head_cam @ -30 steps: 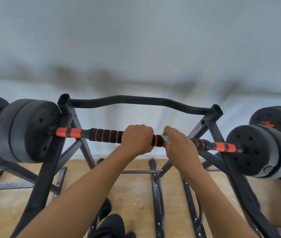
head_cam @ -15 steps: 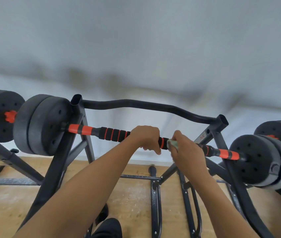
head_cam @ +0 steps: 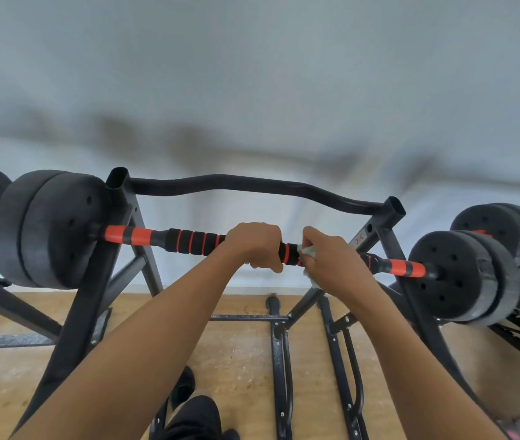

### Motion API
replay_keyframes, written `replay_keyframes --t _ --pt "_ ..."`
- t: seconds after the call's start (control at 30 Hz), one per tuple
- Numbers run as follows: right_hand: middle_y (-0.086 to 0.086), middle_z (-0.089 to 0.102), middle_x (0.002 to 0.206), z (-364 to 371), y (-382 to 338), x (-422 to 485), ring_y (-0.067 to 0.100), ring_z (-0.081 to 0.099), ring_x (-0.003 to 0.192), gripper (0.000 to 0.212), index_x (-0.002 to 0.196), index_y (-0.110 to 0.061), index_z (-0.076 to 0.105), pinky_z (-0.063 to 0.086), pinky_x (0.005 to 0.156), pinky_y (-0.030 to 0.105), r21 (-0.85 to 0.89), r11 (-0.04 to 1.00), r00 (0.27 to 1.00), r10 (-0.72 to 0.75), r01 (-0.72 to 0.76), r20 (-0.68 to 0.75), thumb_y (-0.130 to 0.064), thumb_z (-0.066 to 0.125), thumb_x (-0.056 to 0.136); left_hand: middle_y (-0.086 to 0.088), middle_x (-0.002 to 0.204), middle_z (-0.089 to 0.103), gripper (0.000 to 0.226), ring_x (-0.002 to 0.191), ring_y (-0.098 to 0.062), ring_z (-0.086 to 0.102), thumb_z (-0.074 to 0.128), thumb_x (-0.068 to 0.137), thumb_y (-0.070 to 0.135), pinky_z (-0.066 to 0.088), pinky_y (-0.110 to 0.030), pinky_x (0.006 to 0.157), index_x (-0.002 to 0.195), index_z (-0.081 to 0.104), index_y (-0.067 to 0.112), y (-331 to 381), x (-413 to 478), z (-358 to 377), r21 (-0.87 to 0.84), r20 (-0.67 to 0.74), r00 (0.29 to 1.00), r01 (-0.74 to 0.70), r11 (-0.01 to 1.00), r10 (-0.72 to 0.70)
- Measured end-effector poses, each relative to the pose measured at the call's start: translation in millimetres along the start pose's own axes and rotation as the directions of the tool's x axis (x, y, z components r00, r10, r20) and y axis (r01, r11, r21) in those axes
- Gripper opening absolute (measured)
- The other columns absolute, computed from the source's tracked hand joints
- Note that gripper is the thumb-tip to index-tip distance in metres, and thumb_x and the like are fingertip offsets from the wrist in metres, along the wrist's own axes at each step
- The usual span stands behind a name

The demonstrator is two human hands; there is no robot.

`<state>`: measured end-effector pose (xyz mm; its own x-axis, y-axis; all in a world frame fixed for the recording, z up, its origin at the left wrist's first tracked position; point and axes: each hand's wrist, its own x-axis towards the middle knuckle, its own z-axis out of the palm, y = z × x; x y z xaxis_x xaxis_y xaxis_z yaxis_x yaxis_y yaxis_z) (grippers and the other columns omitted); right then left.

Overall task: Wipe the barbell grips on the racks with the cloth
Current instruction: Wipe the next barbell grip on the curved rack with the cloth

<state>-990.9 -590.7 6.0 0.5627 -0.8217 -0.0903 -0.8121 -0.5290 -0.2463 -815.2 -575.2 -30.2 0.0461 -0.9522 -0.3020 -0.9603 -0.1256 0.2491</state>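
Your left grip (head_cam: 257, 246) curls round the barbell (head_cam: 195, 241) foam mid-bar; your right grip (head_cam: 334, 262) wraps the cloth (head_cam: 307, 250) round it just beside. The rack (head_cam: 284, 186) stands on wooden floor (head_cam: 236, 354), pale wall (head_cam: 252, 74) behind.

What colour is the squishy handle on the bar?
Black with thin orange rings. The head view shows it best, on the handle beside the left hand.
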Motion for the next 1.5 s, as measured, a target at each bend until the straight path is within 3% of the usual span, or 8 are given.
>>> replay_keyframes --t 0.2,0.33,0.5,0.73,0.9,1.3,1.43,1.5 --pt "-0.003 0.056 0.075 5.9 -16.3 9.6 0.019 0.06 0.064 0.017 0.101 -0.024 0.04 0.059 0.068 0.041 -0.144 0.985 0.995 -0.094 0.091 -0.017 -0.014 0.054 0.099 0.004 0.068 0.062 0.014 0.06 -0.014 0.061 0.071 0.086 0.034 0.056 -0.03 0.066 0.091 0.066 0.022 7.3 -13.9 12.3 0.09 -0.221 0.975 0.02 0.996 0.0" --pt "-0.001 0.052 0.074 6.5 -30.2 29.8 0.019 0.053 0.062 0.017 0.103 -0.02 0.039 0.047 0.058 0.034 -0.206 0.974 0.995 -0.102 0.099 -0.001 -0.01 0.05 0.097 0.007 0.063 0.057 0.015 0.053 -0.012 0.053 0.068 0.089 0.035 0.044 -0.028 0.057 0.083 0.062 0.023 7.8 -20.3 19.6 0.08 -0.329 0.944 0.047 0.996 -0.019" --pt "0.0 0.056 0.078 9.0 -28.1 25.1 0.018 0.056 0.064 0.013 0.104 -0.021 0.04 0.055 0.064 0.035 -0.161 0.984 0.996 -0.087 0.081 -0.032 -0.018 0.053 0.102 0.007 0.067 0.063 0.019 0.061 -0.014 0.064 0.077 0.083 0.039 0.058 -0.031 0.069 0.09 0.069 0.023 8.4 -18.8 16.5 0.016 -0.256 0.964 0.081 0.997 -0.075" --pt "-0.004 0.053 0.079 7.4 -11.3 -1.3 0.015 0.056 0.064 0.03 0.102 -0.026 0.036 0.055 0.063 0.033 -0.158 0.985 0.996 -0.082 0.075 -0.033 -0.008 0.059 0.093 0.007 0.064 0.071 0.019 0.059 -0.01 0.069 0.082 0.066 0.031 0.052 -0.024 0.062 0.081 0.072 0.024 12.3 -9.9 -1.7 -0.075 -0.036 0.982 0.182 0.98 -0.185" --pt "-0.004 0.051 0.076 3.6 -14.5 10.9 0.014 0.055 0.062 0.027 0.101 -0.024 0.038 0.057 0.061 0.035 -0.168 0.982 0.995 -0.093 0.084 -0.045 -0.008 0.057 0.093 0.006 0.065 0.071 0.017 0.06 -0.01 0.069 0.082 0.066 0.03 0.047 -0.024 0.058 0.079 0.072 0.023 10.1 -4.4 -8.7 -0.101 -0.077 0.975 0.201 0.974 -0.209" --pt "-0.004 0.057 0.068 -2.8 -16.8 75.5 0.022 0.061 0.066 0.023 0.087 -0.028 0.047 0.059 0.062 0.041 -0.202 0.979 0.999 -0.048 0.042 -0.024 -0.008 0.058 0.083 0.006 0.061 0.049 0.02 0.056 -0.015 0.051 0.06 0.096 0.033 0.039 -0.029 0.06 0.081 0.055 0.021 -0.1 5.0 21.5 0.172 -0.502 0.865 0.104 0.98 -0.004" --pt "-0.003 0.06 0.068 0.0 -15.4 77.6 0.02 0.061 0.066 0.021 0.087 -0.028 0.048 0.059 0.062 0.04 -0.151 0.988 1.0 -0.018 0.016 -0.011 -0.008 0.056 0.085 0.004 0.055 0.047 0.022 0.047 -0.015 0.04 0.076 0.089 0.029 0.03 -0.027 0.054 0.077 0.062 0.017 0.8 0.7 41.1 0.221 -0.651 0.757 0.127 0.967 0.049" --pt "-0.004 0.059 0.071 -0.7 -16.3 69.3 0.019 0.061 0.067 0.018 0.093 -0.026 0.047 0.06 0.065 0.041 -0.184 0.982 0.998 -0.045 0.038 -0.039 -0.012 0.058 0.089 0.004 0.066 0.051 0.015 0.057 -0.016 0.049 0.071 0.092 0.03 0.036 -0.03 0.059 0.091 0.062 0.018 5.0 -2.6 29.5 0.228 -0.554 0.832 0.123 0.966 0.025"
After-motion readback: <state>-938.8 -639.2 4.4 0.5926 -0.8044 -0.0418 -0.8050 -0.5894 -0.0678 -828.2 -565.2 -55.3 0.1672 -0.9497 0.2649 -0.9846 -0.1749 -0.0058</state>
